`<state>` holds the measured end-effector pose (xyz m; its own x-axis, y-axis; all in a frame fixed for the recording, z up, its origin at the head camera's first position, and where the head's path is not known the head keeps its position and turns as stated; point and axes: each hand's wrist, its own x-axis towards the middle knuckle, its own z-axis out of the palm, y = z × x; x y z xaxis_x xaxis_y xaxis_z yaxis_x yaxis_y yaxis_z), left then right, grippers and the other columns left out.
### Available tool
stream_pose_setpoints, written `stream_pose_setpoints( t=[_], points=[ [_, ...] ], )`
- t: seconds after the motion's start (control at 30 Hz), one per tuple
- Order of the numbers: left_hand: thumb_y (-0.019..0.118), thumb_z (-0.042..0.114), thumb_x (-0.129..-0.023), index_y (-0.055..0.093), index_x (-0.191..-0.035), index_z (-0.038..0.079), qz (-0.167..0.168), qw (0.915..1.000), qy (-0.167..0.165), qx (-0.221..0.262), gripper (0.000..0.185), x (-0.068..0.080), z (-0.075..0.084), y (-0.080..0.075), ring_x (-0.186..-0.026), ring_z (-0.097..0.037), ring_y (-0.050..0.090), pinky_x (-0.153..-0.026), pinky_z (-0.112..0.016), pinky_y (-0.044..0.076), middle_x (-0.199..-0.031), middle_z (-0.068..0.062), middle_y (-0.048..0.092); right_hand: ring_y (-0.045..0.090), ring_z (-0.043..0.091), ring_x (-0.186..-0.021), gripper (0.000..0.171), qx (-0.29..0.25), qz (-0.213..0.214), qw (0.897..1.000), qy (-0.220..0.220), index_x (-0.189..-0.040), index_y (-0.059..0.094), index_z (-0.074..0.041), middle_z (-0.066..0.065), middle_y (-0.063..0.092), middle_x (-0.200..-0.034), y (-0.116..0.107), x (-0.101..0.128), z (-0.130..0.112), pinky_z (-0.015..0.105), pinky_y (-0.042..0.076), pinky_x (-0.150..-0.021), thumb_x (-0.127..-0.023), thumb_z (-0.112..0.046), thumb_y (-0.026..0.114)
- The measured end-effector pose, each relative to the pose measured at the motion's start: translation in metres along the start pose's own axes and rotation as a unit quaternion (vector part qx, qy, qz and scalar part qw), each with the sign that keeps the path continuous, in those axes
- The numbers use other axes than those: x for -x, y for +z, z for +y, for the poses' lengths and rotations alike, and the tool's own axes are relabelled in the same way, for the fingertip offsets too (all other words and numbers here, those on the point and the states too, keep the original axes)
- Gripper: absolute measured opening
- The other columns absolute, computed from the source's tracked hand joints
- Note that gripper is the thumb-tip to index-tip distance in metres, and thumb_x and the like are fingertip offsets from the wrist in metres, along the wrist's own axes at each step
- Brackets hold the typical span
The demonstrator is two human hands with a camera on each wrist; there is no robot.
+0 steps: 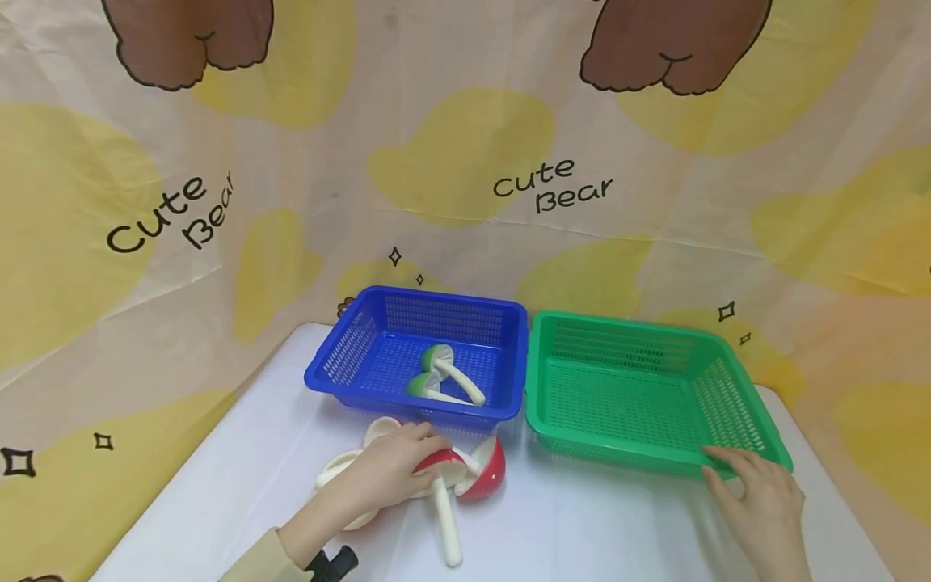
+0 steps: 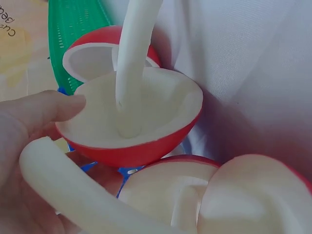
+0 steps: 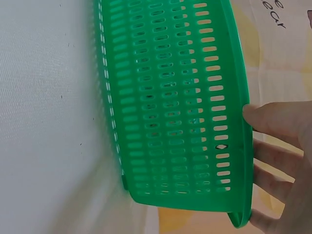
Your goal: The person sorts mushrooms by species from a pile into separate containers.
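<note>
My left hand [image 1: 396, 465] pinches the cap rim of a red toy mushroom [image 2: 131, 107], thumb inside the pale hollow and fingers beneath. Its white stem points toward the front of the table in the head view. More red-capped toy mushrooms [image 1: 486, 470] lie around and under this hand, partly covered by it; a pale curved stem [image 2: 73, 190] crosses close to the palm in the left wrist view. At the right, my right hand [image 1: 764, 497] holds the front right rim of a green basket [image 1: 618, 443], with the thumb outside and fingers over the edge.
Behind the mushrooms stands a blue basket [image 1: 342, 392] with two green-capped toy mushrooms [image 1: 440, 360] inside. The two baskets sit side by side on a white tabletop [image 1: 582, 525]. A patterned cloth [image 1: 465, 162] hangs behind and at both sides.
</note>
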<state>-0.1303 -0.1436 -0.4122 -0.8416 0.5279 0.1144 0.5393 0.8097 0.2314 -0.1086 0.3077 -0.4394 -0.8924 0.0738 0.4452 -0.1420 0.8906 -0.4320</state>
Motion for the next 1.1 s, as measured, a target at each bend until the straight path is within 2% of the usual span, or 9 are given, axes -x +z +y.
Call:
stream_pose_setpoints(
  t=[0.23, 0.37, 0.5, 0.67, 0.87, 1.1],
  points=[
    [0.072, 0.017, -0.081, 0.07, -0.109, 0.02, 0.013, 0.9997, 0.004, -0.021, 0.028, -0.004, 0.002, 0.003, -0.09, -0.014, 0.059, -0.078, -0.033, 0.049, -0.098, 0.004, 0.065, 0.047, 0.043, -0.105, 0.021, 0.003, 0.003, 1.0, 0.003, -0.106, 0.068, -0.009, 0.022, 0.065, -0.111, -0.001, 0.001, -0.001, 0.067, 0.028, -0.086, -0.085, -0.01, 0.068],
    [0.072, 0.016, -0.08, 0.07, -0.107, 0.021, 0.012, 0.9998, 0.002, -0.016, 0.028, -0.006, 0.003, 0.001, -0.088, -0.013, 0.059, -0.076, -0.031, 0.048, -0.095, 0.006, 0.065, 0.049, 0.042, -0.104, 0.021, 0.003, 0.019, 1.0, -0.006, -0.104, 0.069, -0.009, 0.021, 0.066, -0.109, 0.0, 0.001, 0.0, 0.064, 0.03, -0.086, -0.083, -0.008, 0.07],
    [0.07, 0.018, -0.082, 0.07, -0.108, 0.021, -0.001, 1.0, 0.0, -0.004, 0.026, -0.008, 0.006, -0.004, -0.087, -0.013, 0.058, -0.074, -0.031, 0.048, -0.094, 0.007, 0.064, 0.048, 0.042, -0.105, 0.022, 0.0, 0.022, 1.0, -0.004, -0.103, 0.069, -0.008, 0.022, 0.066, -0.108, 0.0, 0.001, 0.0, 0.063, 0.029, -0.087, -0.082, -0.007, 0.071],
    [0.07, 0.018, -0.082, 0.07, -0.108, 0.022, -0.002, 1.0, 0.009, 0.002, 0.026, -0.01, 0.011, -0.013, -0.088, -0.012, 0.06, -0.071, -0.03, 0.051, -0.095, 0.007, 0.065, 0.048, 0.042, -0.106, 0.022, 0.003, 0.015, 1.0, 0.0, -0.104, 0.069, -0.008, 0.021, 0.066, -0.109, 0.001, 0.001, -0.003, 0.065, 0.029, -0.087, -0.082, -0.007, 0.071],
    [0.068, 0.016, -0.085, 0.07, -0.109, 0.02, -0.007, 0.9994, 0.021, 0.028, 0.025, -0.018, 0.019, -0.025, -0.093, -0.013, 0.061, -0.079, -0.034, 0.054, -0.097, 0.006, 0.066, 0.05, 0.042, -0.106, 0.023, 0.002, 0.022, 1.0, -0.008, -0.104, 0.069, -0.009, 0.02, 0.067, -0.108, 0.001, 0.0, -0.005, 0.067, 0.03, -0.088, -0.081, -0.007, 0.072],
    [0.068, 0.016, -0.085, 0.07, -0.11, 0.021, -0.031, 0.9978, 0.044, 0.038, 0.025, -0.03, 0.031, -0.038, -0.092, -0.011, 0.063, -0.078, -0.031, 0.054, -0.098, 0.007, 0.067, 0.05, 0.041, -0.106, 0.023, 0.004, 0.022, 1.0, 0.0, -0.105, 0.069, -0.009, 0.018, 0.067, -0.108, 0.0, -0.001, -0.004, 0.067, 0.029, -0.089, -0.082, -0.009, 0.071]
  ],
)
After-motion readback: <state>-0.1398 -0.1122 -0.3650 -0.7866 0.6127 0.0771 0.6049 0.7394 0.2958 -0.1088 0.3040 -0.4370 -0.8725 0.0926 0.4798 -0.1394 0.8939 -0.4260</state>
